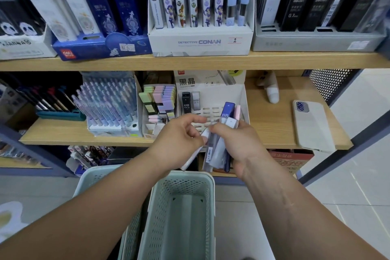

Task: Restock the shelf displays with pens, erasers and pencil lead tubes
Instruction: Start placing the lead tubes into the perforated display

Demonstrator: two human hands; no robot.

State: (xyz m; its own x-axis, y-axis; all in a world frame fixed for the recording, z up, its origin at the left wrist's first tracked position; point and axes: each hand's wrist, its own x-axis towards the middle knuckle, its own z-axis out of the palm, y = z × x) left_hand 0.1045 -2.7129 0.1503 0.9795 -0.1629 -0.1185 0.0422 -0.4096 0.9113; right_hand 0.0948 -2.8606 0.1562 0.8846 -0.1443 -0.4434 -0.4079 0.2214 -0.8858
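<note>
Lead display box point(211, 91) on middle shelf taken as landmark: only two HB tubes point(186, 102) stand in its back-left slots, many slots show bare. Just in front of box, right grip point(238, 143) curled round bundle of lead tubes point(229, 116), blue one uppermost. Left grip point(181, 141) pinches one white tube point(193, 159) at bundle edge, seemingly to separate it. Left of box, eraser display point(160, 99) and pen display point(109, 105) look well filled. Green basket point(181, 207) below box. My judgement: pens and erasers mostly done, lead tubes hardly begun
</note>
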